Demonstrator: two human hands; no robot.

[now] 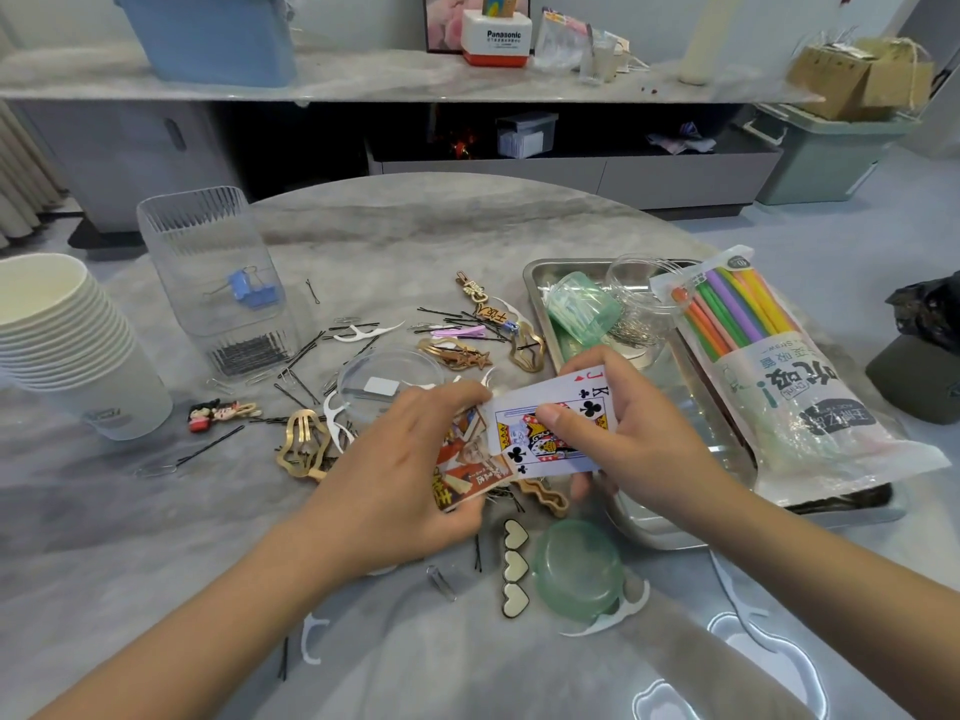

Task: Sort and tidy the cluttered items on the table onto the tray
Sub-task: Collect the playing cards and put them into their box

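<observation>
Right hand [613, 433] pinching thin, slick playing cards [550, 433] at frame centre, left hand [410, 459] gripping the colourful card box [465, 472] above the bench [415, 226], beside the tray [691, 527]; light, bendy cards likely best held by their edges.

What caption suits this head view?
Both hands gather playing cards above a table strewn with hairpins, beside a steel tray.

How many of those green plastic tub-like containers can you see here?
2. One translucent green plastic tub lies tipped on its side in the steel tray. The other green tub sits upside down on the table near the tray's front corner. Clutter may hide others.
</observation>
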